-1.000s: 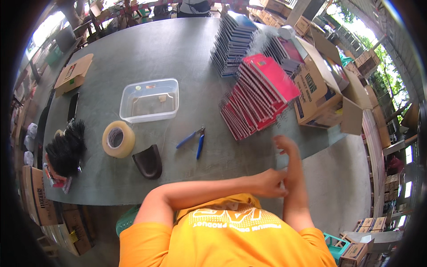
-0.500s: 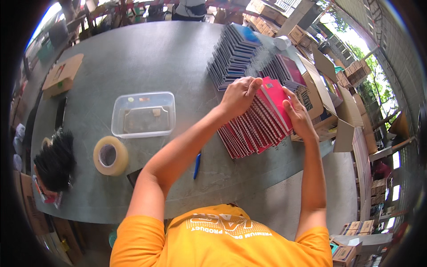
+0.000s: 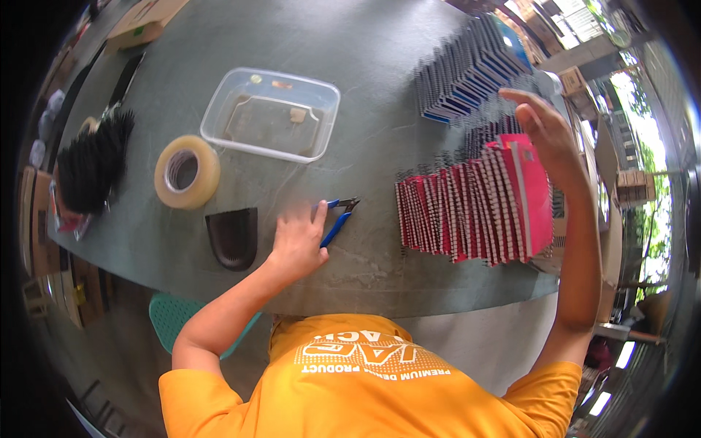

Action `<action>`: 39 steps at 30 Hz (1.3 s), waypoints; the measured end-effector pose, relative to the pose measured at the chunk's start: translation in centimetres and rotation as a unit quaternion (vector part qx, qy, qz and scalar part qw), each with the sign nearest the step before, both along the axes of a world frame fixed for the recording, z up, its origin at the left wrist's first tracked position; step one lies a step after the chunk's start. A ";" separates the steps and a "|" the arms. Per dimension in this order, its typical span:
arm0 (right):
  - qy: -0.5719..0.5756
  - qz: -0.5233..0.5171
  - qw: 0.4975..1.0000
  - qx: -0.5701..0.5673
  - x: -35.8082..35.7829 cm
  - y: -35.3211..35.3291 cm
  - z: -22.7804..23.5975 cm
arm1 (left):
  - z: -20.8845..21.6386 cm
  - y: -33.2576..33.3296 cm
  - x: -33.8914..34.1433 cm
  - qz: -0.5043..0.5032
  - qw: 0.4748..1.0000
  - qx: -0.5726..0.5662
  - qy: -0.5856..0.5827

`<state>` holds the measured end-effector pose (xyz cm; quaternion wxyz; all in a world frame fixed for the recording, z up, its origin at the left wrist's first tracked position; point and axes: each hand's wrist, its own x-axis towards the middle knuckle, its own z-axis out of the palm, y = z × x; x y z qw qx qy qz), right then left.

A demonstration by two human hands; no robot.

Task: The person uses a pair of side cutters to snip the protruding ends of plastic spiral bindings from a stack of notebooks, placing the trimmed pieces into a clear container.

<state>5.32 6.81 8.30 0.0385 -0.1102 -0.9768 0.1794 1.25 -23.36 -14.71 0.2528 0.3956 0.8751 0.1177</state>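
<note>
the left hand (image 3: 298, 237) is palm down above the table (image 3: 372, 288), at the small pliers with blue handles and a dark metal head (image 3: 336, 229). its fingers are partly spread: the index finger and the thumb stand apart, with the handles at the gap between them. the index finger overlaps the upper handle; the thumb is at the end of the lower handle. the other fingertips are blurred. firm contact with the pliers cannot be confirmed. the pliers are at the near middle of the table, handles parted.

the right hand (image 3: 549, 135) is raised at the far right end of the stack of red spiral-bound notebooks (image 3: 467, 212). its fingers are extended and slightly bent, the thumb is apart from them, and no object shows in the grasp. contact with the notebooks cannot be determined.

the clear rectangular plastic container (image 3: 330, 120) is uncovered, beyond the left hand. a small beige piece (image 3: 298, 114) shows at its bottom. the open brown cardboard box (image 3: 607, 157) is at the right, partly hidden by the right arm; its contents cannot be read.

the stack of blue spiral-bound notebooks (image 3: 475, 69) is beyond the red stack. the dark curved pouch (image 3: 235, 239) is just left of the left hand, with the roll of clear yellowish tape (image 3: 207, 182) farther left.
</note>
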 end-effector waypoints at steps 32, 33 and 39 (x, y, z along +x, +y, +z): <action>-0.057 -0.060 0.993 -0.080 0.3 0.1 -3.1 | -4.1 11.9 -6.6 -0.162 0.952 0.107 0.236; -0.053 -0.061 0.993 -0.083 0.3 0.0 -3.0 | -4.3 11.8 -6.5 -0.158 0.952 0.110 0.240; -0.070 -0.063 0.993 -0.065 0.3 0.4 -3.1 | -5.0 10.9 -6.1 -0.122 0.958 0.144 0.217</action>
